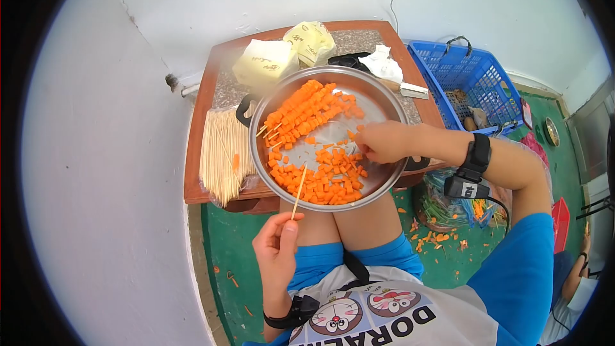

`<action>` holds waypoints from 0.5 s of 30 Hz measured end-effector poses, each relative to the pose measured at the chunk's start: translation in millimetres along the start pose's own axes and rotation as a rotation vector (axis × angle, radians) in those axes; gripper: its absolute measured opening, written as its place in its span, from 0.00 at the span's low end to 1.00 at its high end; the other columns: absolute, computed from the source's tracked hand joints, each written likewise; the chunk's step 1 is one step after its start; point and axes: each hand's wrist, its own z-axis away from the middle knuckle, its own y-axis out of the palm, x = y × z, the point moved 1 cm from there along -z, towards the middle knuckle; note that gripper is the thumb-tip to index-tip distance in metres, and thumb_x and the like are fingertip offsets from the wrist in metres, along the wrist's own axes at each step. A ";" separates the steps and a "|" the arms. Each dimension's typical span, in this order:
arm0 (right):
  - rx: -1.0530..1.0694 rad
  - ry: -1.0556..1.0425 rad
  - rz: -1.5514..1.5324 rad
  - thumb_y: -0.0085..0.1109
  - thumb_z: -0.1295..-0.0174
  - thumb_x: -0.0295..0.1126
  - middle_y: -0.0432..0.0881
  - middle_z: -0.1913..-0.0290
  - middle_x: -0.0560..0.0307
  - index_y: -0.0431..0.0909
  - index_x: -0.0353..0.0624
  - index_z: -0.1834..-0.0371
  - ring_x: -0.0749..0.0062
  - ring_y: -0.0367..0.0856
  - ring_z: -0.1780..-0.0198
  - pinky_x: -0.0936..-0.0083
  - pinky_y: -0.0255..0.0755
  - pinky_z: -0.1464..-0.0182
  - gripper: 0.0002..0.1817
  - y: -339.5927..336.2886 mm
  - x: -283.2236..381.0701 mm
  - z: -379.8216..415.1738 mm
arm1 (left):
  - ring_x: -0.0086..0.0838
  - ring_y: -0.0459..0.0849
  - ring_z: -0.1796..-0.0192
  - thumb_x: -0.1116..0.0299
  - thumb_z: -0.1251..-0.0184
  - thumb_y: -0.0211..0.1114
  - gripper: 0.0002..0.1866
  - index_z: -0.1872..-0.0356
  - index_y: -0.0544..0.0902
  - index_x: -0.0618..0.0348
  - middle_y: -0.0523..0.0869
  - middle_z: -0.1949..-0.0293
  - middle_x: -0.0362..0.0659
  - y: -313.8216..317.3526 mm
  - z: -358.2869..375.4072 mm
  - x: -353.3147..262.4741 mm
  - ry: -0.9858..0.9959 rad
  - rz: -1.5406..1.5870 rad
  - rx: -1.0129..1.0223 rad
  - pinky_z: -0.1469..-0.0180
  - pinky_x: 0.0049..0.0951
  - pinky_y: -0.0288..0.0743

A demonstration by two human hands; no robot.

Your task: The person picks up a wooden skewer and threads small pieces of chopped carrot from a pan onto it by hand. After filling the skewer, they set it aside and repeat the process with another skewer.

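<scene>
A large round metal pan [392, 182] rests on the table's front part and over my thighs. Threaded carrot skewers [301, 110] lie in its upper left, and loose orange carrot pieces [327, 179] spread over its lower half. My left hand [277, 243], below the pan's front rim, pinches a thin wooden skewer [299, 191] whose bare tip points up over the pieces. Inside the right side of the pan, my right hand [382, 142] has its fingers bent together beside a few pieces; what they hold, if anything, is hidden.
Wooden skewers [221, 154] lie bundled left of the pan. Yellowish paper bags [266, 63] stand behind it. A blue basket [471, 83] is at the right, near a plastic bag of scraps [442, 202]. Another person's arm [578, 266] shows at the far right.
</scene>
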 end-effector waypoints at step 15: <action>-0.547 -0.048 -1.276 0.50 0.44 0.28 0.76 0.74 0.56 0.72 0.29 0.63 0.81 0.74 0.75 0.85 0.72 0.76 0.11 6.4 20.8 57.7 | 0.09 0.56 0.82 0.72 0.41 0.54 0.08 0.65 0.78 0.66 0.68 0.83 0.29 20.3 -7.0 -1.7 -0.022 -0.020 0.084 0.82 0.12 0.46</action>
